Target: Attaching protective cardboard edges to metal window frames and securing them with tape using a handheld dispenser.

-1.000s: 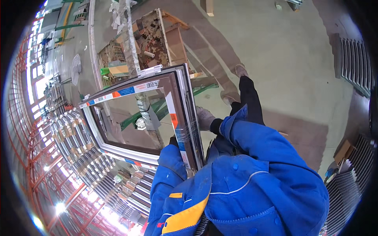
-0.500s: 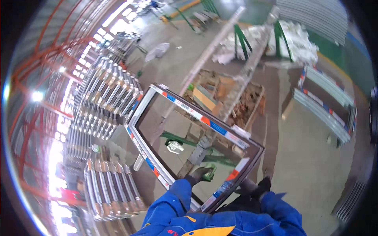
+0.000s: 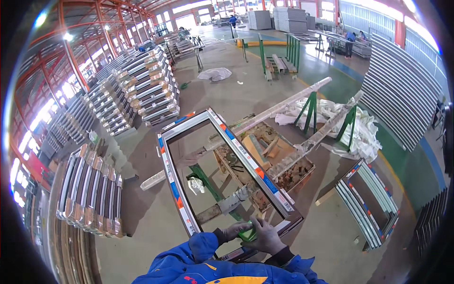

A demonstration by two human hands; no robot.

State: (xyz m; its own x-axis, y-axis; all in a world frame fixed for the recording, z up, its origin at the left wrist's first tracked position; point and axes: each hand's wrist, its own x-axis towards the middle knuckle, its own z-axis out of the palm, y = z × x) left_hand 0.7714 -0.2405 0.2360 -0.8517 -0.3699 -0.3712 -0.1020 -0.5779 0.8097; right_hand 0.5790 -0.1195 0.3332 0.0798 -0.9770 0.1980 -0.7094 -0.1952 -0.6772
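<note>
Green and glossy, a small roll-like object sits between two grey-gloved hands, above the near end of a large brown-and-white rectangular frame. The left hand has its grip clamped on that object; the right hand meets it with fingers bent, though I cannot tell whether that grip is pinching or merely touching.

Slipping looks the likeliest trouble: gloves on a smooth little thing could let it drop through the frame's open middle to the floor. A sleeve or elbow knocking the near corner might also shift the frame, since it seems only to rest across its rails (no clamp is visible), and sliding could scuff its labelled faces.

Counted: one green object, two hands, one large frame on top, and two wrapped rails, one farther left and one farther right. Two green stands show at the far end, a left one and a right one. One white scrap appears through the opening. Wrapped frames at left overlap too much to number.
</note>
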